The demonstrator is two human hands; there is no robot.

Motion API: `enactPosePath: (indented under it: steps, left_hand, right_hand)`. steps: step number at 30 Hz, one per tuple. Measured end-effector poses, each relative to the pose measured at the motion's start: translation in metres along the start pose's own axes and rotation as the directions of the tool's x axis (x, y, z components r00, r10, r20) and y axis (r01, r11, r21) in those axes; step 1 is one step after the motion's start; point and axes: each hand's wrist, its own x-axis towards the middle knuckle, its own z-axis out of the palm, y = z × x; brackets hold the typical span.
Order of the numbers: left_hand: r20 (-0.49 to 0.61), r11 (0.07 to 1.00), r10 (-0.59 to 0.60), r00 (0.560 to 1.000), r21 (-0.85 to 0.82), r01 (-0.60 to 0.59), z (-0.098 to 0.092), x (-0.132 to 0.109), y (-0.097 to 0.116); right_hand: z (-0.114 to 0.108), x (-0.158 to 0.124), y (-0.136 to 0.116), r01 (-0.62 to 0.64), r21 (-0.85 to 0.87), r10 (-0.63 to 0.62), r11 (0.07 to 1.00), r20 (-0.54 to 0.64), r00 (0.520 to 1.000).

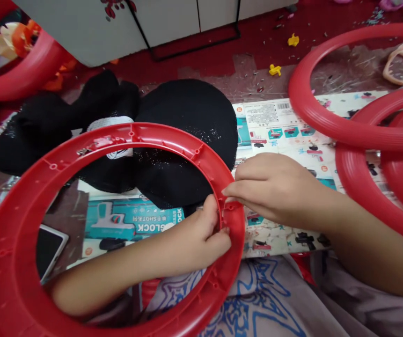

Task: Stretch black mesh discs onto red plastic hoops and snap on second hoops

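Frankly, clutter crowds my red ring (18, 220) on nearly every side

A white panel (173, 28) closes off the far side, with a printed sheet (257, 114) spread nearer me. My ring stands over the sheet's left part, hollow side up, hiding some of what lies beneath. More red rings (297, 89) overlap at my right, close by my forearm; another ring (22, 77) sits at the far left. Bunched black cloth (187, 105) lies just beyond my ring and partly under its far edge. My left hand (208, 234), reaching through the opening, closes thumb and fingers on the inner rim. My right hand (267, 187) pinches narrow at the channel's right side; whether anything is between those fingertips, I can't tell. A dark-screened device (48, 248) shows through the opening. Small yellow pieces (274, 70) lie beyond the sheet.
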Motion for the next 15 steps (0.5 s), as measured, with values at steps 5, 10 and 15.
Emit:
enactPosePath:
  steps: [5,10,15]
  left_hand:
    - [0.046,1.000,0.001,0.999,0.030,-0.003,0.0019,-0.0006,0.0039]
    - [0.101,0.999,0.036,0.994,0.032,-0.040,0.0018,-0.0010,0.0018]
    - [0.070,0.995,0.045,0.997,-0.090,-0.039,0.0055,-0.0032,-0.0007]
  right_hand:
    - [0.0033,0.0024,0.0009,0.004,0.033,-0.006,0.999,0.063,0.998]
    - [0.0022,0.0038,0.0026,-0.004,0.087,-0.006,0.996,0.119,0.993]
    - [0.0058,0.0037,0.0041,-0.052,0.082,0.041,0.995,0.138,0.990]
